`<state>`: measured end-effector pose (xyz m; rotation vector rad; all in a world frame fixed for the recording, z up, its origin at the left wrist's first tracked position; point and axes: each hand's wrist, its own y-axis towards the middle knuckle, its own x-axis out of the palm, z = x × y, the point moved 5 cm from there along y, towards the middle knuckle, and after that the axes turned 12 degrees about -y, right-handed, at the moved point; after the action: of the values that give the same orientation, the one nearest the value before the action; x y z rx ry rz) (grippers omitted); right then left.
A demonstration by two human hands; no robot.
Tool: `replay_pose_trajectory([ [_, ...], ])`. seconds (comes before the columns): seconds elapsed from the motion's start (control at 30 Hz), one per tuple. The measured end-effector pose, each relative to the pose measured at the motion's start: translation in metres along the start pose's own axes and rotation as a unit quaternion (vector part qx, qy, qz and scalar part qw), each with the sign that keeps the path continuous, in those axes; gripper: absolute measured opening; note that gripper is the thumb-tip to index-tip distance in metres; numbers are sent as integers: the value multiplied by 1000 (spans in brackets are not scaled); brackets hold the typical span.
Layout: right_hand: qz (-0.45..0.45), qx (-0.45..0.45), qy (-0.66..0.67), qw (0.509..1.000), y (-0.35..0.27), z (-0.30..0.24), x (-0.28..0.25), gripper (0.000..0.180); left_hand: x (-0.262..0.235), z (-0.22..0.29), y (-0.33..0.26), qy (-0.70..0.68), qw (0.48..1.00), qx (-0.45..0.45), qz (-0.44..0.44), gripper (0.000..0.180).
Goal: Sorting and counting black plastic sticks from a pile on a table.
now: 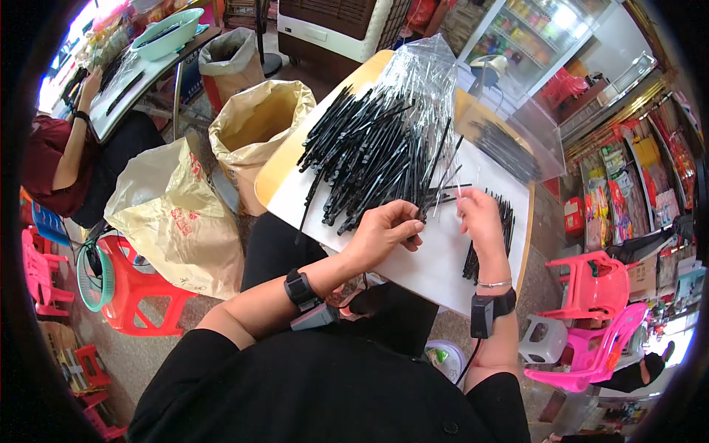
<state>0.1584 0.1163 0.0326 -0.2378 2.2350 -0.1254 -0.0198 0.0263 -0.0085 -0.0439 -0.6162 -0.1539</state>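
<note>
Black clothing and two forearms, each with a dark wrist device, are seen closest, reaching up to a white board [436, 258] laid across the lap. On the board, a large pile of black sticks [369, 148] is spread over a crinkled clear bag [425, 70]. One black stick [437, 193] is pinched at its near end by the closed fingers of the left hand [384, 229], just at the pile's lower edge. A thin clear sleeve [459, 193] appears to be pinched between thumb and fingertips of the right hand [476, 214]. A smaller bundle [491, 240] lies beside the right hand, partly hidden. The sleeving of a single stick is judged to be in hand; the stick tip would next need to be lined up with the sleeve's mouth, which calls for fine aim.
</note>
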Motion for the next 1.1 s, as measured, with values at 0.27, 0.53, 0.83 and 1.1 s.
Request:
replay_pose_trajectory([
  [0.27, 73, -63, 97, 991, -1, -10, -28, 18, 1, -1, -1, -31, 999, 10, 5, 12],
  [0.53, 77, -14, -112, 991, -69, -18, -41, 20, -1, 0, -1, -20, 1000, 4, -1, 13],
  [0.83, 77, -56, -141, 985, -1, 0, -1, 20, 4, -2, 2, 2, 1000, -3, 0, 12],
  [1.1, 153, -90, 71, 981, -2, -27, -41, 22, 2, -1, 0, 2, 1000, -3, 3, 13],
])
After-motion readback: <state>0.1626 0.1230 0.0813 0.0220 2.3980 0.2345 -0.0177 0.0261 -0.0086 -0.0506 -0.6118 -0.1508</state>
